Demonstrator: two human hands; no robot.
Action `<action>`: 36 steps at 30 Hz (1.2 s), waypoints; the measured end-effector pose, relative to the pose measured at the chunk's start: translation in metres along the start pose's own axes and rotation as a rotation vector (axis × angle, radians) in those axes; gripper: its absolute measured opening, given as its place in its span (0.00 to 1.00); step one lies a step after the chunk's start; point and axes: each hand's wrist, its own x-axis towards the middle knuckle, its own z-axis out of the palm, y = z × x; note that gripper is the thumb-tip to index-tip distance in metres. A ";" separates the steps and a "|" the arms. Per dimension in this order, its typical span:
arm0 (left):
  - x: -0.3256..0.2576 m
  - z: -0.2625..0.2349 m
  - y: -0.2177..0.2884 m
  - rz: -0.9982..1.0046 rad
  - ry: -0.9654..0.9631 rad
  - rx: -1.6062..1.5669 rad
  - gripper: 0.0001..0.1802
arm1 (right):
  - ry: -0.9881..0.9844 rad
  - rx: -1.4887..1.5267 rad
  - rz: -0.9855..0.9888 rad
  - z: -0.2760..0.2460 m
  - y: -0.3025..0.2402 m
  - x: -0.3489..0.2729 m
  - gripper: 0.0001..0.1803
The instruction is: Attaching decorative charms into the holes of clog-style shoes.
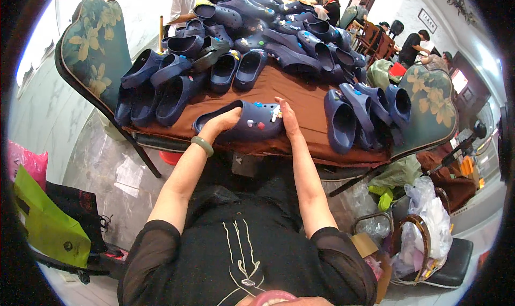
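Head view: forearms (185,169) reach to a navy clog (247,131) on the brown-covered counter (316,131); left hand (226,121) dips into its opening, grip hidden; right hand (289,118) stands open, straight-fingered, against the toe.

Your brown-covered table (308,107) holds lots of dark blue clogs (339,126). You see a big pile (294,61) at the back.

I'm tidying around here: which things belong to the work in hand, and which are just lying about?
In the work:
- front navy clog, left hand at its opening, right hand at its toe
- other navy clogs
- brown cloth

Apparently just lying about:
- lime-green bag
- pink bag
- translucent plastic bags
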 end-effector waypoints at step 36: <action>-0.011 0.033 0.049 -0.127 0.240 -0.577 0.20 | -0.231 0.244 0.235 -0.004 -0.011 -0.003 0.34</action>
